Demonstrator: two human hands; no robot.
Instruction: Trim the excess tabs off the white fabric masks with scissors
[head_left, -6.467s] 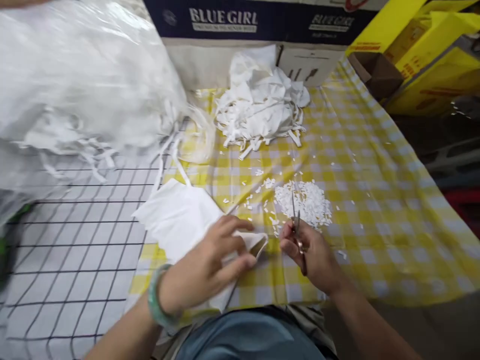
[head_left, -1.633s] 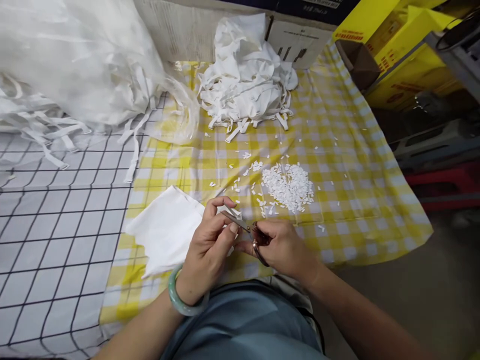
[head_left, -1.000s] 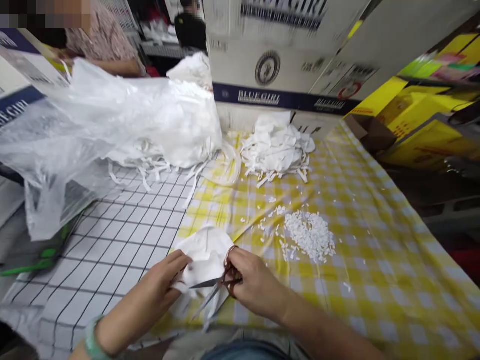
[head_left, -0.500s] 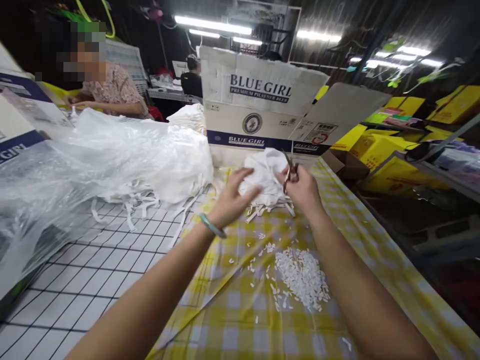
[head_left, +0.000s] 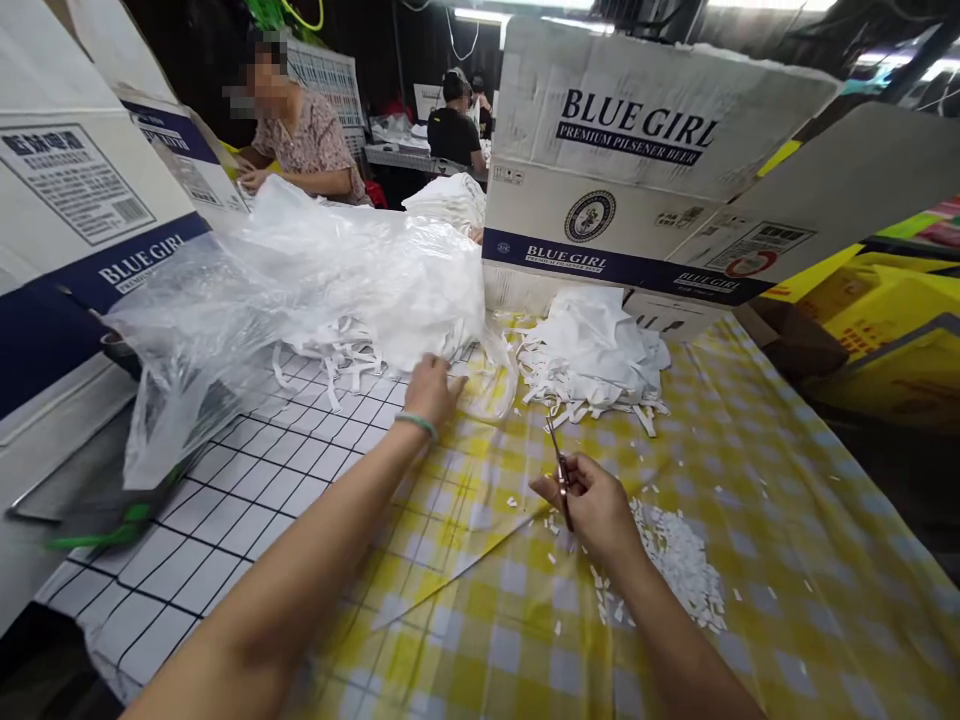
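My right hand (head_left: 600, 505) is closed around a pair of scissors (head_left: 561, 470), whose blades point away from me above the checked cloth. My left hand (head_left: 433, 392), with a green bangle at the wrist, reaches to the front edge of a pile of white fabric pieces (head_left: 442, 290) under clear plastic (head_left: 202, 330). Its thumb stands apart from the fingers, whose tips are partly hidden. White straps (head_left: 352, 360) hang from that pile. Beyond the scissors lies a heap of white strapped pieces (head_left: 592, 350). Small white clippings (head_left: 679, 565) are piled beside my right forearm.
A large cut-open carton (head_left: 637, 140) stands at the back of the table, with another carton (head_left: 75, 180) at the left. A yellow checked cloth (head_left: 487, 620) covers the table's right side. One person (head_left: 307, 150) sits across at the left; others work farther back.
My left hand has moved left from the heap of white pieces to the plastic-covered pile. My right hand has drawn back toward me with the scissors. The view has turned left and down.
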